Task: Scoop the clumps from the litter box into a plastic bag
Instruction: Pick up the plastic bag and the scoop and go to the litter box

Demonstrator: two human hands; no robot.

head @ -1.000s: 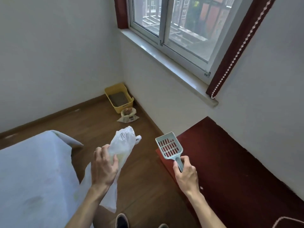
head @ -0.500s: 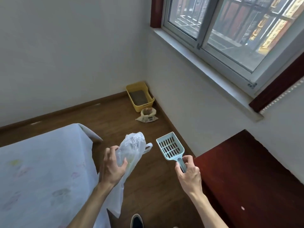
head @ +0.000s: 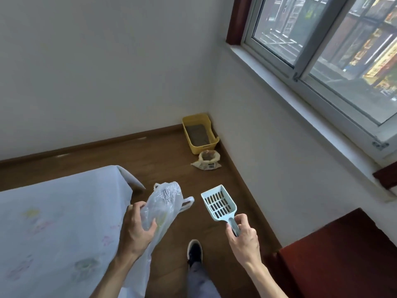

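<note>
Left hand [head: 137,229] grips crumpled translucent white plastic bag [head: 163,203]. Right hand [head: 242,237] pinches handle of pale blue slotted plastic scoop [head: 219,203]. Yellow rectangular plastic litter box [head: 199,132] sits on floor in far corner.

Brown wooden floor [head: 163,160]. Pale cloth [head: 53,222] with faint coloured prints covers a table at left. Open-topped sack [head: 206,161] on the floor near the right wall. Sliding window [head: 322,39] above a white sill [head: 300,100]. Dark red cabinet [head: 343,254] lower right.
</note>
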